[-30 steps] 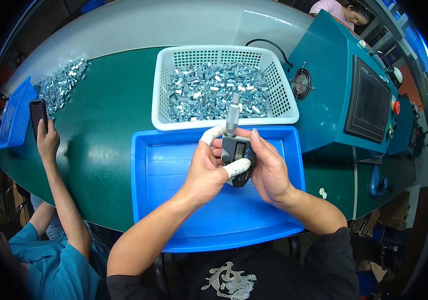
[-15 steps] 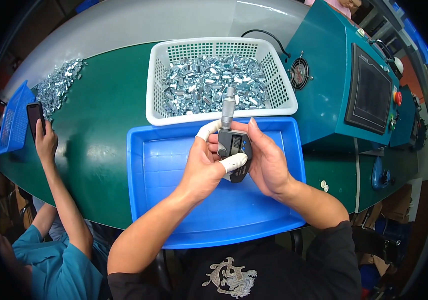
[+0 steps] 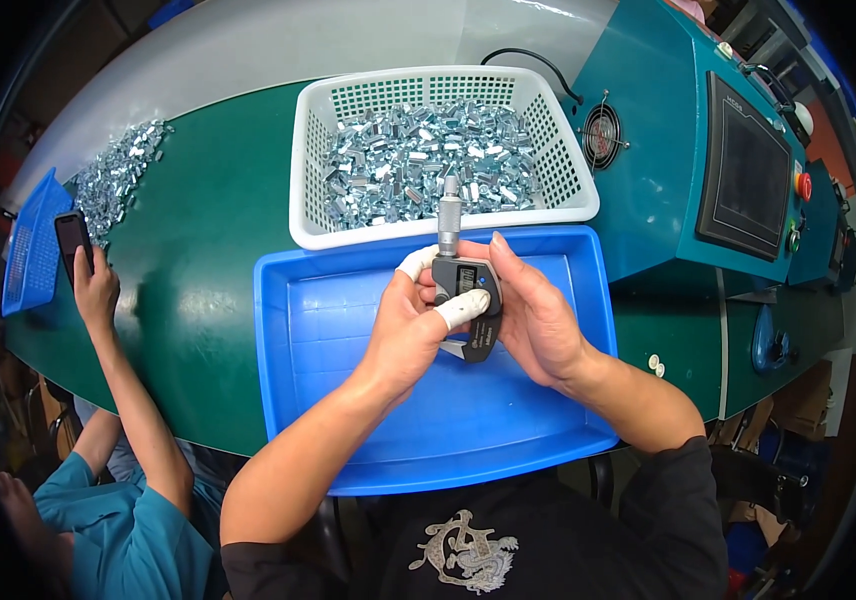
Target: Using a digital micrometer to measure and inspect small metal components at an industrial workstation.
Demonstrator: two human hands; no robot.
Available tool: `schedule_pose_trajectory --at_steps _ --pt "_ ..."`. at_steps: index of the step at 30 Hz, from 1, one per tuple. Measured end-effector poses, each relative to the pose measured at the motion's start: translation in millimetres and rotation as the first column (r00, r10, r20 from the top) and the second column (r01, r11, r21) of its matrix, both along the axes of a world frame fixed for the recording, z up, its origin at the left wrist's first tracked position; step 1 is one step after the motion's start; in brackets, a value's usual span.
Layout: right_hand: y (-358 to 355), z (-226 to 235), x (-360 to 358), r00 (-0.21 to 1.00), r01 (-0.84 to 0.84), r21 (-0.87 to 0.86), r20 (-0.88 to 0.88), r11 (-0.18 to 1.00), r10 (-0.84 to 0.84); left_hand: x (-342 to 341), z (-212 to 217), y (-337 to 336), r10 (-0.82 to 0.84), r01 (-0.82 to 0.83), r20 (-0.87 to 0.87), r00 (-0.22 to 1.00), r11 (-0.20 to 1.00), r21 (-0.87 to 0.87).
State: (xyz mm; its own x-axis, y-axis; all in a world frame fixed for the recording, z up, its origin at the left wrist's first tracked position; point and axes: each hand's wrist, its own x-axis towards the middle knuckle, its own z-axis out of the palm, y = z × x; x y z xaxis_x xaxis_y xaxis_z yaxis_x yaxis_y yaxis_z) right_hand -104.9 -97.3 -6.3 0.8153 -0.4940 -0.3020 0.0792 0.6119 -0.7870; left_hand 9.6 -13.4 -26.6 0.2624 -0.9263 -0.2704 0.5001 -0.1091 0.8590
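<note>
Over the blue tray (image 3: 338, 465), a digital micrometer (image 3: 466, 274) stands between my hands, its silver thimble pointing away from me. My left hand (image 3: 398, 338) is closed round the micrometer's left side, with white coverings on its thumb and forefinger. That thumb presses on the dark body below the small display. From the right, my right hand (image 3: 542, 325) cups the micrometer, its fingers partly hidden behind the body and its thumb raised alongside. Just beyond, a white basket (image 3: 300, 190) is filled with small shiny metal pieces (image 3: 428, 165). Whether anything sits in the micrometer's jaws cannot be made out.
A teal machine (image 3: 638, 150) with a dark screen (image 3: 745, 170) and a red button stands at right. More metal pieces (image 3: 118, 180) lie at far left beside a blue basket (image 3: 33, 245). A co-worker's hand (image 3: 98, 295) holds a phone (image 3: 72, 240) there.
The micrometer and my hands have shifted very slightly in the picture, with the thumb still pressed on the body. The view has tilted a little; my grip looks the same.
</note>
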Motion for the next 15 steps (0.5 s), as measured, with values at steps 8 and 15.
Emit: schedule_pose_trajectory --at_steps 8,15 --pt "0.4 -1.9 -1.3 1.0 -0.02 0.024 0.012 1.0 0.02 -0.4 -1.8 -0.5 0.009 -0.008 -0.039 0.999 1.0 0.014" --pt "2.9 0.0 -1.9 1.0 -0.019 -0.001 -0.005 1.0 0.019 -1.3 -0.2 0.1 0.006 -0.002 -0.062 0.998 0.998 0.055"
